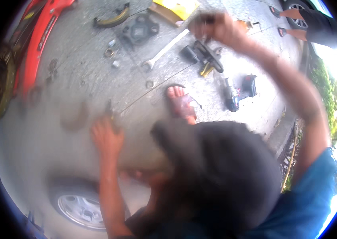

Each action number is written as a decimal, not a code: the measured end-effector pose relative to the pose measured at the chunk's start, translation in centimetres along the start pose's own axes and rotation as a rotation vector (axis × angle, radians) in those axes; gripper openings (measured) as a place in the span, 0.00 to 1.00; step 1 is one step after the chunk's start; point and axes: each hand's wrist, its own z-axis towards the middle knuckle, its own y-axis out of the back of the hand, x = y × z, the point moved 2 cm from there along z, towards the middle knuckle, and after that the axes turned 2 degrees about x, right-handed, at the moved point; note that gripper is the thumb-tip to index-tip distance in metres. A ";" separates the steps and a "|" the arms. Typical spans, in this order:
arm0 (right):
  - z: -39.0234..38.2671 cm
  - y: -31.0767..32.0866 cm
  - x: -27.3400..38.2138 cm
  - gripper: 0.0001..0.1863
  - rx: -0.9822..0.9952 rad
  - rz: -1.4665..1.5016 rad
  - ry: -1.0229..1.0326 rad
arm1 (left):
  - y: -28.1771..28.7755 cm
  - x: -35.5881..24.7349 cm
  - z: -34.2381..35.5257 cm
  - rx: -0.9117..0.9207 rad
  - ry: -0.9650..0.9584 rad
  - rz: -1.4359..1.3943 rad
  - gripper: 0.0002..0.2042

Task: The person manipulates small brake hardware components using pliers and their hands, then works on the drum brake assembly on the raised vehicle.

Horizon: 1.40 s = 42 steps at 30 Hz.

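My right hand is raised at the upper middle, its fingers closed round something dark and blurred that I cannot make out. A silver wrench shows below it with one end hidden behind the hand; whether the two touch is unclear. Lower left, my left hand has its fingers curled, with a small dark shape at their tips, smeared by motion. A blurred curved part is just left of that hand. Between my hands, a sandalled foot rests on the concrete, and a large dark blurred mass covers the lower middle.
A cordless power tool, a curved brake shoe, a dark flanged part and a yellow box lie on the concrete. A wheel is lower left, a red metal piece upper left. Another person's legs stand upper right.
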 end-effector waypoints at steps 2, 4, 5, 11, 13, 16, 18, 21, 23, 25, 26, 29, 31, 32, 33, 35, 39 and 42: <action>-4.6 -4.1 -7.0 0.19 -0.078 0.220 -0.234 | 0.0 -1.0 0.6 -0.050 -0.080 -0.017 0.34; -9.9 -7.4 -11.0 0.23 -0.162 0.438 -0.555 | 1.6 -2.0 1.0 0.097 -0.004 -0.012 0.33; -12.7 -9.4 -13.2 0.23 -0.268 0.603 -0.675 | 1.5 -2.6 1.1 0.139 0.051 0.042 0.33; -14.8 -14.3 -19.5 0.15 -0.551 0.750 -0.838 | -2.5 -2.4 1.1 0.223 -0.166 0.025 0.26; -11.9 -13.6 -20.3 0.16 -0.857 0.955 -0.759 | -1.6 -4.8 1.2 0.135 -0.224 -0.065 0.24; -10.7 -10.7 -19.5 0.15 -0.761 0.863 -0.657 | -1.9 -10.3 3.5 0.088 -0.348 -0.328 0.20; -11.7 -11.1 -20.5 0.15 -0.684 0.906 -0.587 | -1.2 -11.8 3.9 0.125 -0.347 -0.451 0.18; -12.5 -10.5 -20.5 0.11 -0.598 0.908 -0.678 | -1.0 -12.2 3.8 0.091 -0.342 -0.394 0.18; -10.0 -9.6 -22.5 0.12 -0.706 0.767 -0.714 | -1.5 -12.3 4.0 0.053 -0.383 -0.420 0.16; -7.0 -7.9 -25.4 0.14 -0.813 0.545 -0.762 | -1.0 -14.0 5.3 0.119 -0.403 -0.437 0.14; -5.8 -7.1 -26.5 0.16 -0.811 0.478 -0.779 | -0.9 -15.4 5.8 0.183 -0.415 -0.453 0.13; -0.8 -7.4 -27.3 0.18 -0.583 0.180 -0.982 | -0.4 -19.3 6.5 0.202 -0.415 -0.575 0.11; -0.3 -8.8 -27.1 0.17 -0.735 -0.135 -1.069 | -2.9 -22.5 6.9 0.206 -0.675 -0.231 0.13; -0.4 -10.0 -26.3 0.16 -0.797 -0.256 -1.025 | -2.7 -23.0 6.9 0.212 -0.668 -0.224 0.13; -0.7 -10.1 -26.3 0.16 -0.792 -0.255 -1.025 | -2.1 -23.5 7.0 0.224 -0.651 -0.269 0.14; -1.3 -10.6 -26.9 0.17 -0.534 -0.150 -0.982 | -1.8 -23.2 7.0 0.242 -0.615 -0.304 0.14; -6.8 -10.7 -29.6 0.16 -0.642 -0.011 -0.933 | -3.3 -21.8 7.6 0.223 -0.497 -0.483 0.16; -10.4 -9.5 -30.2 0.14 -0.736 0.240 -0.605 | -2.7 -21.6 8.9 0.361 -0.352 -0.753 0.17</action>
